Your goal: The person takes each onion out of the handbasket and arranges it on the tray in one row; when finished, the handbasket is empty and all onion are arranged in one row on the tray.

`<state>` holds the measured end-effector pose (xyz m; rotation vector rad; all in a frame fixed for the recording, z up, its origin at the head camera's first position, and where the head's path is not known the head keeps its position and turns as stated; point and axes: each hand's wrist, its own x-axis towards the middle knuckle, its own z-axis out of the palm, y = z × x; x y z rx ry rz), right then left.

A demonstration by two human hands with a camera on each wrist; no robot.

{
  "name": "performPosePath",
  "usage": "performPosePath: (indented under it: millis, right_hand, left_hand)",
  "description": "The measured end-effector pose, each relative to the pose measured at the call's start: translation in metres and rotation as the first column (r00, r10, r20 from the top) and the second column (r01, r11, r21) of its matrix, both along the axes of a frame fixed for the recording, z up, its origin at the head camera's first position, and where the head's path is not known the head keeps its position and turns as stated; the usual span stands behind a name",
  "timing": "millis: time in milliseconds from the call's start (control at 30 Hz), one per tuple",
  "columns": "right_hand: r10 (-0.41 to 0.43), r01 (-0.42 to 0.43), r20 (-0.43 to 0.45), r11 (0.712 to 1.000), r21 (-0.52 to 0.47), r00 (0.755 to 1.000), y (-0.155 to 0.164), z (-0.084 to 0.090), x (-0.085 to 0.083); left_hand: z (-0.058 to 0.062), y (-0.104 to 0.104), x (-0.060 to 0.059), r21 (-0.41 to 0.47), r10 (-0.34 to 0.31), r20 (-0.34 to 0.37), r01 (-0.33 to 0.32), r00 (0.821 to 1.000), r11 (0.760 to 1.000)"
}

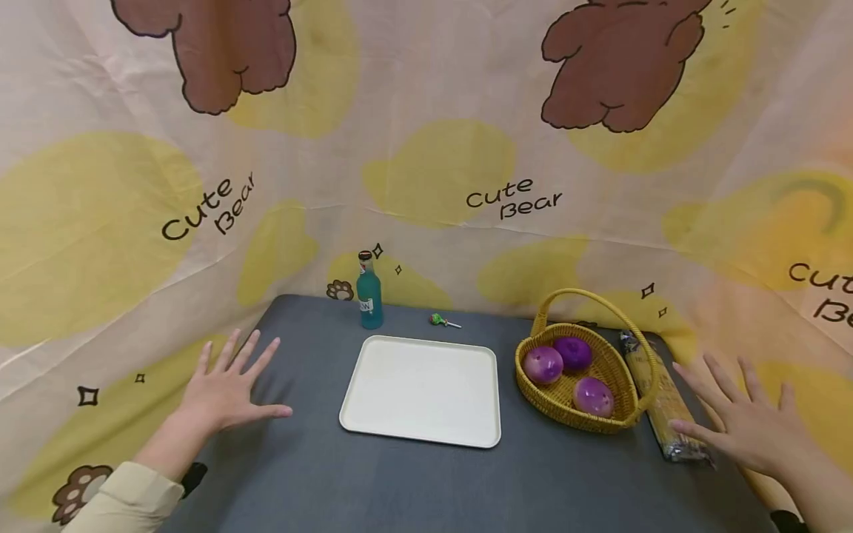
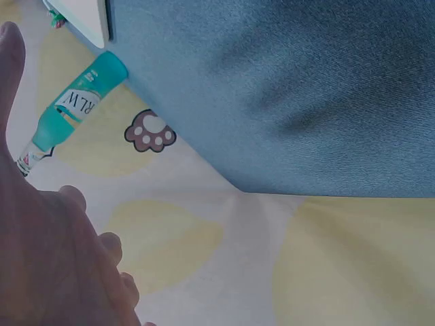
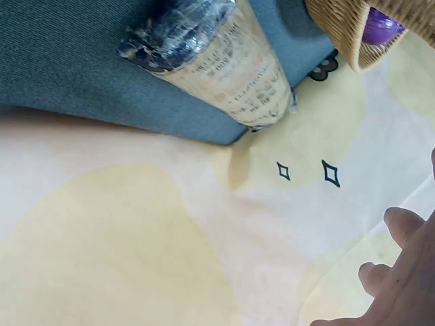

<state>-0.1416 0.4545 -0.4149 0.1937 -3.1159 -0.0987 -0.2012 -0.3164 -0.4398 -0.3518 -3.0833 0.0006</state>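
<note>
My left hand (image 1: 226, 392) hovers over the table's left side with its fingers spread, touching nothing. On the right, my right hand (image 1: 753, 426) is also spread and holds nothing, nearest to a long wrapped package (image 1: 660, 396) in clear plastic. Left of that package stands a yellow wicker basket (image 1: 566, 414) with a tall handle, holding purple onions (image 1: 593, 397). A white rectangular tray (image 1: 421, 391) lies flat at the middle. Behind it stands a bottle of blue-green drink (image 1: 369, 296), with a green-headed lollipop (image 1: 440, 320) lying to its right.
The dark grey table (image 1: 400, 481) meets a printed cloth (image 1: 426, 185) with bears and yellow patches at the back and both sides. In the left wrist view the table's corner and the bottle (image 2: 81, 98) show; the right wrist view shows the package (image 3: 228, 68) near the table's edge.
</note>
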Motion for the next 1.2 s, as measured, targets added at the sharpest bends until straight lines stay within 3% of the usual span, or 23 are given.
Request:
performPosePath:
  millis: [200, 567, 800, 933, 1200]
  right_hand:
    - [-0.011, 0.011, 0.007, 1.0, -0.027, 1.0, 0.0, -0.003, -0.003]
    - [-0.003, 0.002, -0.006, 0.999, -0.04, 1.0, -0.008, 0.009, -0.004]
    - [-0.015, 0.015, 0.0, 0.99, -0.141, 1.0, -0.007, 0.011, -0.005]
    - [0.003, -0.002, 0.003, 0.964, -0.265, 1.0, -0.009, 0.015, -0.004]
    - [-0.033, -0.004, -0.068, 0.877, -0.48, 0.997, -0.024, 0.027, 0.002]
  left_hand:
    - [-0.002, 0.001, 0.0, -0.015, 0.003, 0.01, -0.003, 1.0, 1.0]
    - [-0.002, 0.002, 0.007, 0.012, 0.002, 0.005, -0.002, 1.0, 1.0]
    - [-0.006, 0.003, 0.008, 0.069, -0.004, 0.022, 0.002, 1.0, 0.998]
    - [-0.016, 0.004, 0.006, 0.137, -0.027, 0.033, 0.022, 0.999, 0.99]
    - [-0.037, 0.016, 0.007, 0.287, -0.067, 0.033, 0.055, 0.997, 0.956]
